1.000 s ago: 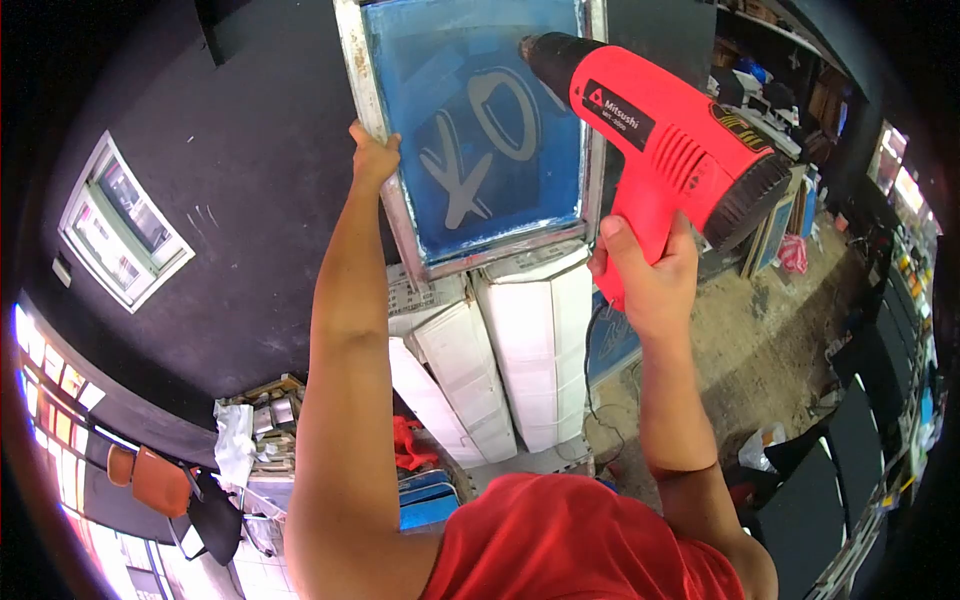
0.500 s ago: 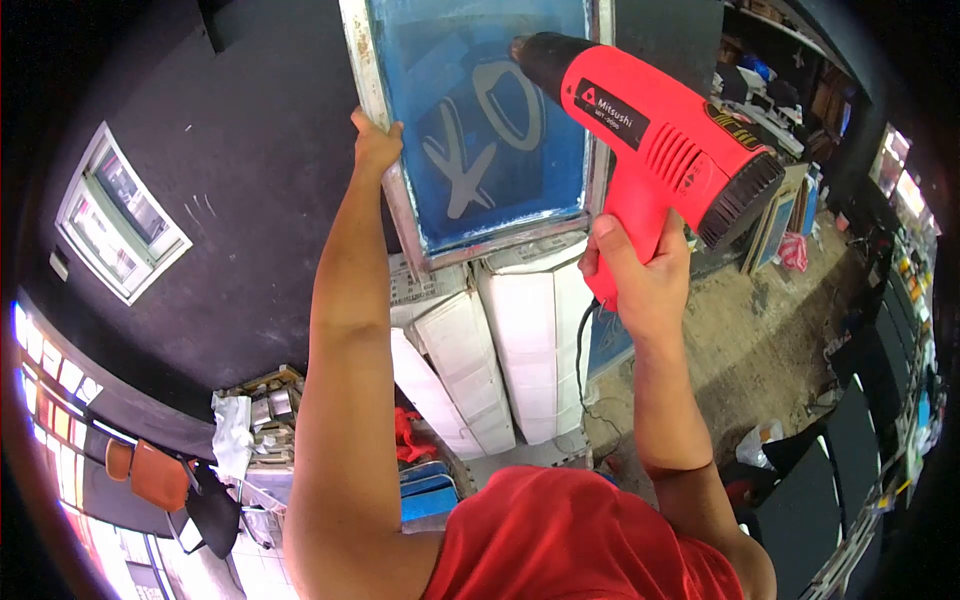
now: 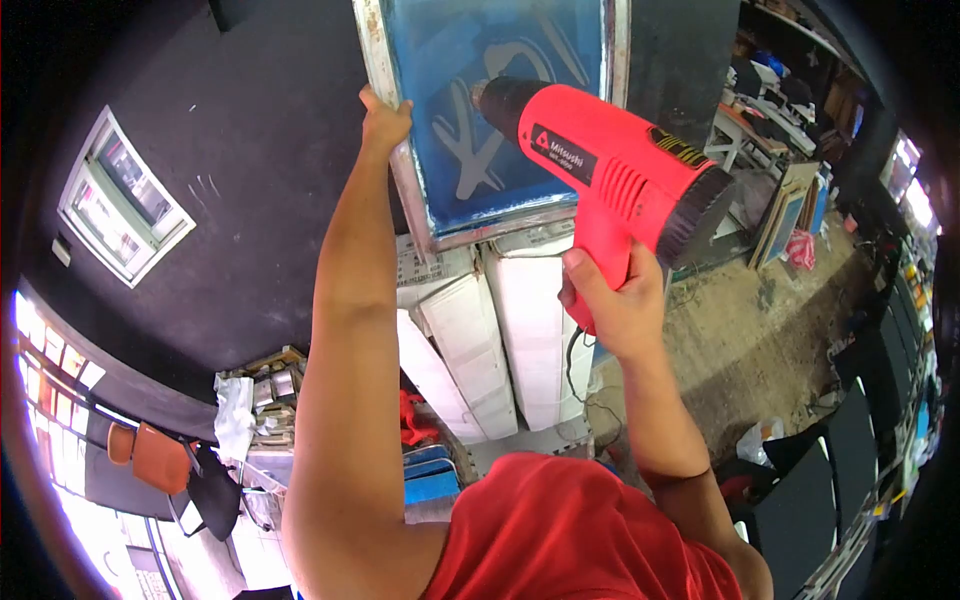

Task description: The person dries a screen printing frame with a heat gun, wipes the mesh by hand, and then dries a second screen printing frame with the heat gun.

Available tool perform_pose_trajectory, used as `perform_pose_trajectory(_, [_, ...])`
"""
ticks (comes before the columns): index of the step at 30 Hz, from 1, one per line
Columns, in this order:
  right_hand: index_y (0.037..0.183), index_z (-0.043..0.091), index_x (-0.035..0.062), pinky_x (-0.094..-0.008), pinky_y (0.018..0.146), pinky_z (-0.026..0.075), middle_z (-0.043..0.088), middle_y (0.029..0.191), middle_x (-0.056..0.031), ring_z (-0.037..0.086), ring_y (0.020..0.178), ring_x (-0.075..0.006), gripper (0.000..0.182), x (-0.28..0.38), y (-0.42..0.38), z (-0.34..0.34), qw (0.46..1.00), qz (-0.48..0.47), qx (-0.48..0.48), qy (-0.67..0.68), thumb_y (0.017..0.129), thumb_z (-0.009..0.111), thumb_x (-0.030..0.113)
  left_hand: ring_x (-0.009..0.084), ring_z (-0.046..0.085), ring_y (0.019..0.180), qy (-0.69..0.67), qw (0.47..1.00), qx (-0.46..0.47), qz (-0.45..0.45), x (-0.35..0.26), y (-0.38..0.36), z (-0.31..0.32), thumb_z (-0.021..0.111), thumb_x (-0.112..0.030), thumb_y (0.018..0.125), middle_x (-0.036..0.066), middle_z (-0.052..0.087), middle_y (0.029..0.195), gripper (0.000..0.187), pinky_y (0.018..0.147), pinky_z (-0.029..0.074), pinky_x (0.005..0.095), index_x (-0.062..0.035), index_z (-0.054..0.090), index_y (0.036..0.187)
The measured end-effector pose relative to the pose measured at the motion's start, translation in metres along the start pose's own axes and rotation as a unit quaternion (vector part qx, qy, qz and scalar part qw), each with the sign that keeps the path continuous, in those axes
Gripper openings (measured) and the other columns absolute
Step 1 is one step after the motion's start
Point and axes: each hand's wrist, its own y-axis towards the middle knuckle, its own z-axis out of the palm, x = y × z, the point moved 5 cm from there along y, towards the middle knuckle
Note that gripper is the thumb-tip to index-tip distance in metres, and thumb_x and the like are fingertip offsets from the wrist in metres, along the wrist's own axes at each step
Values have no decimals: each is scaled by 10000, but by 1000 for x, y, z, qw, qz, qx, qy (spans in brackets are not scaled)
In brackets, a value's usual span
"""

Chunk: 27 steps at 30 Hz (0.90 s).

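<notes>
A red heat gun (image 3: pixel 612 150) with a black rear cap and dark nozzle sits in my right hand (image 3: pixel 622 298), whose fingers wrap its handle. Its nozzle points left, in front of the blue mesh of a screen printing frame (image 3: pixel 408 190); the gap between them is hard to judge. Pale letter shapes show in the blue mesh, partly hidden behind the gun. My left hand (image 3: pixel 386 124) grips the left edge of the worn, whitish frame, holding it upright and slightly tilted. A black cord (image 3: pixel 572 365) hangs from the gun's handle.
Tall white cartons (image 3: pixel 528 340) stand below the frame. A dark wall with a small window (image 3: pixel 125 197) is at left, with an orange chair (image 3: pixel 160 458) lower down. Framed panels (image 3: pixel 782 215) lean at right, and black panels (image 3: pixel 795 505) stand at lower right.
The heat gun in my right hand has moved left and slightly down across the mesh. My left hand keeps its grip on the frame; the view has shifted slightly.
</notes>
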Motion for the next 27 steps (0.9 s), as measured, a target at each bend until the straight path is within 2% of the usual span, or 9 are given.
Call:
perform_pose_trajectory(3, [921,591,3,-282,554,500,617,713,-44,610,597,-131,157,-4,-7,5,999,6,10,-35,914,697,119,465,556,1227,-6,1000,3,3,0,1,0,693,-293,873,350,541,1309,863,1054,422,454,-54,101,1454])
perform_pose_trajectory(10, [930,592,1,-280,556,502,622,728,-44,614,606,-131,191,-30,-21,2,997,30,26,-60,915,715,147,456,552,1235,-18,1000,-2,1,4,4,3,695,-326,876,347,539,1312,862,1053,423,456,-49,115,1450])
perform_pose_trajectory(12, [934,595,-1,-283,553,506,624,743,-42,612,599,-130,207,-44,-26,-1,996,73,38,-27,907,729,153,454,552,1235,-21,1000,-4,10,1,3,2,697,-345,877,340,534,1324,864,1055,420,455,-47,124,1452])
perform_pose_trajectory(16, [941,598,-2,-284,549,509,622,749,-40,610,593,-126,206,-57,-39,-3,994,54,33,-84,904,735,148,454,552,1234,-17,1000,8,-11,-4,-5,-2,692,-370,880,330,534,1333,872,1057,417,455,-52,123,1460])
perform_pose_trajectory(18, [937,604,6,-280,544,506,620,747,-37,608,591,-120,187,-73,-46,-8,988,136,49,-53,906,732,137,450,550,1239,-26,1000,0,-5,-5,-2,-1,658,-426,894,324,537,1334,867,1062,409,456,-54,123,1466])
perform_pose_trajectory(22, [933,607,11,-279,540,504,619,749,-36,606,590,-118,179,-88,-57,-13,985,142,62,-75,908,730,139,453,542,1247,-25,999,-1,-35,-3,1,0,586,-489,921,330,537,1331,832,1065,403,460,-58,134,1471])
perform_pose_trajectory(24, [924,610,16,-278,536,501,616,751,-31,603,583,-118,173,-89,-62,-15,980,191,44,-27,912,723,145,459,530,1258,-47,996,23,-77,-2,0,0,511,-519,947,335,526,1342,794,1070,396,461,-62,138,1479])
perform_pose_trajectory(27, [935,607,14,-280,534,498,613,751,-30,599,576,-121,178,-99,-65,-18,977,200,54,-58,918,716,154,463,524,1262,-40,998,17,-51,-4,-1,-2,475,-518,962,336,520,1350,777,1071,396,457,-67,128,1490])
